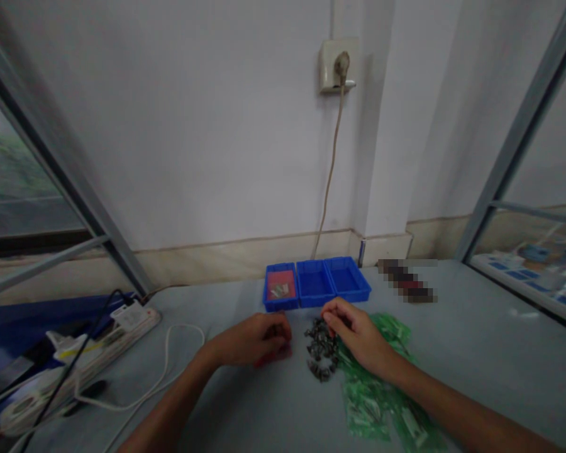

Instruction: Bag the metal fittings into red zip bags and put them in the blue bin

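My left hand is curled, fingers bent round a reddish-pink see-through piece that looks like a small plastic bag. Much of that piece is hidden under the fingers. Right of it, small dark metal parts lie in a loose heap on the grey table. Over the heap's right edge, my right hand is closed with thumb and fingertips together; anything between them is too small to make out. Green plastic bags with pale and metal pieces inside lie beneath and beside my right wrist.
Three joined blue bins stand at the back; the left one holds a pink sheet and small metal pieces. A pixelated object lies right of them. White power strips and cables occupy the left. Metal frames flank the table.
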Demonstrator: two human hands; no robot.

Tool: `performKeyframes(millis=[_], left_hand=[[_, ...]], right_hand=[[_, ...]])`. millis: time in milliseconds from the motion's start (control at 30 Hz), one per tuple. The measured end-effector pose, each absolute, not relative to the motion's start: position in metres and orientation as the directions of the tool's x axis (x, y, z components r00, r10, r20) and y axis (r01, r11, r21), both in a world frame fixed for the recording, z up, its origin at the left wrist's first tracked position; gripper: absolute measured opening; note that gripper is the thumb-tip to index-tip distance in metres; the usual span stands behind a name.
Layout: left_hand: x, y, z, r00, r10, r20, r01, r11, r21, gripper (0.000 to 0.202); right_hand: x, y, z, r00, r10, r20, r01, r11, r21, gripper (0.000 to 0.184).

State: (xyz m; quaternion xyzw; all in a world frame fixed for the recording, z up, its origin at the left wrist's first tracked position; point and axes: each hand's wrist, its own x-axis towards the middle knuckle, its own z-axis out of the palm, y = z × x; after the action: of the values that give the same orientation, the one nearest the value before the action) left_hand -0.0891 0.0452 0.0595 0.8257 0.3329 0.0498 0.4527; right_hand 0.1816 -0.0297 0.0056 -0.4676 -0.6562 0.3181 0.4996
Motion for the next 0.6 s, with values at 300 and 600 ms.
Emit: performKeyframes(millis=[300, 600], left_hand=[[-0.072, 0.032, 0.051, 0.735, 0.678, -0.029, 0.244, -0.224, 0.944, 0.034], [-0.057, 0.022, 0.039, 0.59, 0.757, 0.281, 0.013, -0.357, 0.934, 0.038]], right_hand=[[0.184, -0.033, 0.015, -0.159, 0.895, 0.417, 0.35, 0.446, -0.824, 0.029], [0.182, -0.043, 0.024, -0.425, 0.779, 0.461, 0.458, 0.624, -0.633, 0.025]])
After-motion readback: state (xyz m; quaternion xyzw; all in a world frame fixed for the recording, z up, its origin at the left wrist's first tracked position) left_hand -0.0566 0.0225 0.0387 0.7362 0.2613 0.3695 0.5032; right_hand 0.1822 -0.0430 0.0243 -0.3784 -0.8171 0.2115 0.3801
